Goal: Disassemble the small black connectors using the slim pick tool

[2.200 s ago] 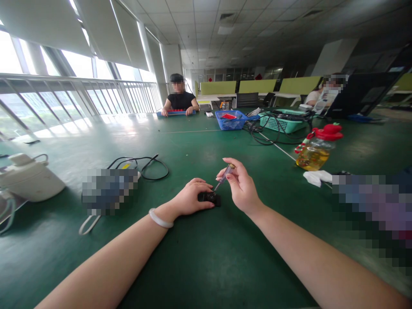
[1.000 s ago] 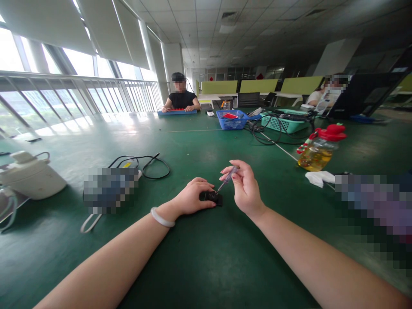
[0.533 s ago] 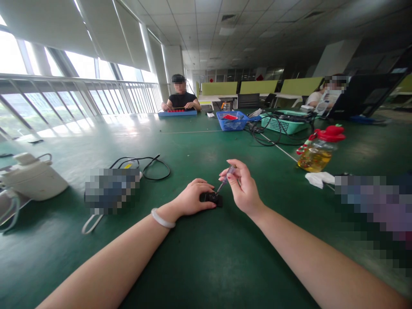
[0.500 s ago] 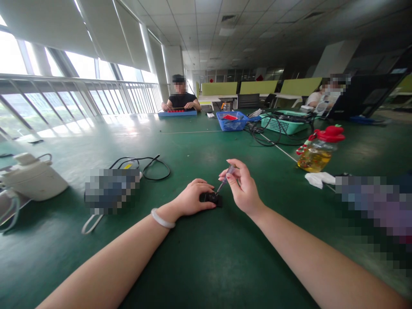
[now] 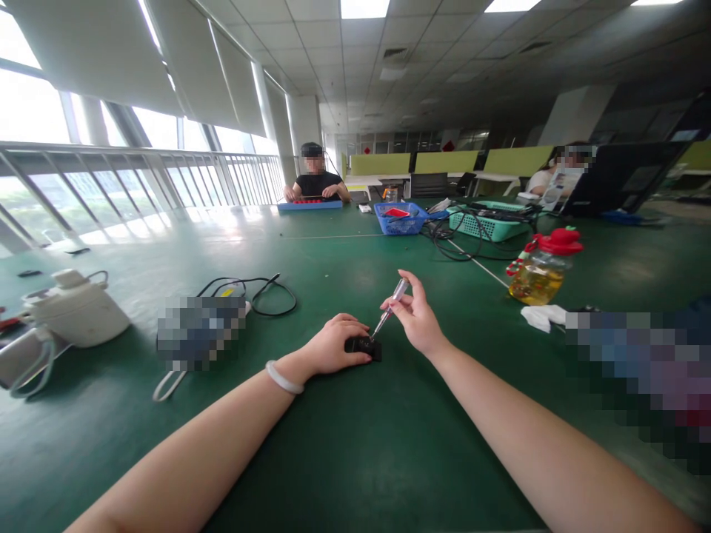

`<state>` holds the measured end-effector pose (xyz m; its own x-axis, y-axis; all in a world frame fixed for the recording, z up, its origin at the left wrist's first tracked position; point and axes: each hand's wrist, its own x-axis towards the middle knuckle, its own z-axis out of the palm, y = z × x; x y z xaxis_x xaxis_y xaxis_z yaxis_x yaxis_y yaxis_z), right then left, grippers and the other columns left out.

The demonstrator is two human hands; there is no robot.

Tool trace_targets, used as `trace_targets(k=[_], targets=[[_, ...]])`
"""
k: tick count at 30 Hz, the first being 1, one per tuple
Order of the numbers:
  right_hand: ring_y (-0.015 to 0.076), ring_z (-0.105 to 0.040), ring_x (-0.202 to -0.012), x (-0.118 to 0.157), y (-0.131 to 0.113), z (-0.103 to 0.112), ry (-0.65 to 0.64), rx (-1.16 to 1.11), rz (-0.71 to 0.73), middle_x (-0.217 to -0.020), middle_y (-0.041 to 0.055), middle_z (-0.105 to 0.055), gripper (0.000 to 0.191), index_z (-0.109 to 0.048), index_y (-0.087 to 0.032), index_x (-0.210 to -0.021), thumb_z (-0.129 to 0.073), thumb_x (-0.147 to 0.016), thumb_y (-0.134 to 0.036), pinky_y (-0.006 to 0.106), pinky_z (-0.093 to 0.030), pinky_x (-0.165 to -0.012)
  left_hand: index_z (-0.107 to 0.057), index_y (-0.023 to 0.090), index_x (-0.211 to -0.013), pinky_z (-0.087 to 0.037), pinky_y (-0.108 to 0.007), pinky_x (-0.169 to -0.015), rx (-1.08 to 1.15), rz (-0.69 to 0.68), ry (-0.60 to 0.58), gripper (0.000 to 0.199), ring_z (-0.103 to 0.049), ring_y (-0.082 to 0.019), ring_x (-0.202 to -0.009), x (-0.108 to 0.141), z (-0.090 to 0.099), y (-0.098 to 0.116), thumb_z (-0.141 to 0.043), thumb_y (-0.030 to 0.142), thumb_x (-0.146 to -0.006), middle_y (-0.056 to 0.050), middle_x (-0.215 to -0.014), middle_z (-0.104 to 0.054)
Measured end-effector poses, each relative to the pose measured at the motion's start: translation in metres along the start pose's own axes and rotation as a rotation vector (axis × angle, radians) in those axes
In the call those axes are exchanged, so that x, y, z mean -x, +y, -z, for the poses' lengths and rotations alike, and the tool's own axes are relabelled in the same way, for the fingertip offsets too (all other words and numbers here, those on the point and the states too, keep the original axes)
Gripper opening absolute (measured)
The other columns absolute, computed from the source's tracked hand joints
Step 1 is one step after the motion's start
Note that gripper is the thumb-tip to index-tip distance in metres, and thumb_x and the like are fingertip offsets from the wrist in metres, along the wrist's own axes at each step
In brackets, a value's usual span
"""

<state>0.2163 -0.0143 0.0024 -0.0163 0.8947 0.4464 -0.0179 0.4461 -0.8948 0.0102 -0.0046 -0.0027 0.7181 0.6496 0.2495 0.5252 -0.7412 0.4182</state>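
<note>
My left hand [image 5: 340,345] grips a small black block-like part [image 5: 364,346] flat on the green table [image 5: 355,444], fingers behind it and thumb along its near side. Between thumb and fingers of my right hand [image 5: 419,314] is a screwdriver [image 5: 396,294] with a clear handle. It leans to the right, and its metal tip meets the top of the black part. Whether a screw sits under the tip is too small to tell. A pale bracelet [image 5: 284,377] circles my left wrist.
A blue basket [image 5: 401,222], a green basket [image 5: 483,228] with black cables, and a red-lidded bottle [image 5: 541,274] stand ahead to the right. On the left are a white device [image 5: 78,311] and a black cable [image 5: 278,295]. A person [image 5: 315,181] sits across the table.
My right index finger has straightened towards the end of the screwdriver handle, showing more of the handle. The view has tilted slightly upwards. My left hand still holds the black part in place.
</note>
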Motion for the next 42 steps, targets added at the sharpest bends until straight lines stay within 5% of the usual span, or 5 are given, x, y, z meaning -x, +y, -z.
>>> trace_targets(k=[10,23,31,36,42], targets=[[0.0117,-0.06,-0.049,-0.007,0.017,0.008,0.147,-0.097,-0.211,-0.068,-0.0038,-0.069,0.071,-0.033,-0.02,-0.13,-0.068,-0.071,-0.035,0.029,-0.053,-0.057,-0.067,0.022,-0.104,-0.038,-0.04,-0.1,-0.065,-0.01,0.016,0.037,-0.052,-0.026,-0.113,0.002,-0.003,0.0,-0.07,0.044,-0.074,-0.004,-0.114,-0.067],[0.0068,-0.054,-0.042,-0.022,0.011,0.028,0.553,-0.648,-0.493,-0.058,-0.0017,-0.062,0.014,-0.049,-0.019,-0.079,-0.054,-0.083,-0.007,0.023,-0.054,-0.052,-0.065,0.024,-0.11,-0.039,-0.04,-0.099,-0.165,0.071,0.091,0.039,-0.051,-0.027,-0.112,0.004,-0.003,-0.007,-0.064,0.046,-0.078,-0.005,-0.112,-0.066],[0.0026,-0.041,-0.035,-0.027,0.014,0.052,0.691,-0.764,-0.444,-0.052,-0.0053,-0.053,0.021,-0.046,-0.018,-0.068,-0.045,-0.089,-0.013,0.021,-0.053,-0.054,-0.062,0.025,-0.116,-0.04,-0.045,-0.099,-0.119,0.108,0.117,0.041,-0.05,-0.03,-0.115,0.005,-0.002,-0.004,-0.062,0.043,-0.079,-0.006,-0.113,-0.066],[0.0031,-0.039,-0.035,-0.026,0.011,0.05,0.66,-0.821,-0.385,-0.053,-0.0061,-0.053,0.02,-0.046,-0.018,-0.068,-0.045,-0.087,-0.012,0.024,-0.054,-0.058,-0.057,0.022,-0.125,-0.037,-0.045,-0.104,0.148,0.178,0.28,0.047,-0.049,-0.028,-0.119,0.001,-0.006,-0.009,-0.054,0.046,-0.085,-0.01,-0.122,-0.061],[0.0031,-0.038,-0.035,-0.025,0.012,0.049,0.645,-0.841,-0.357,-0.051,-0.0075,-0.051,0.019,-0.045,-0.019,-0.067,-0.047,-0.086,-0.012,0.026,-0.054,-0.062,-0.038,0.024,-0.14,-0.038,-0.046,-0.104,0.985,0.305,0.572,0.055,-0.043,-0.027,-0.129,-0.004,-0.005,-0.017,-0.031,0.054,-0.094,-0.013,-0.144,-0.042]])
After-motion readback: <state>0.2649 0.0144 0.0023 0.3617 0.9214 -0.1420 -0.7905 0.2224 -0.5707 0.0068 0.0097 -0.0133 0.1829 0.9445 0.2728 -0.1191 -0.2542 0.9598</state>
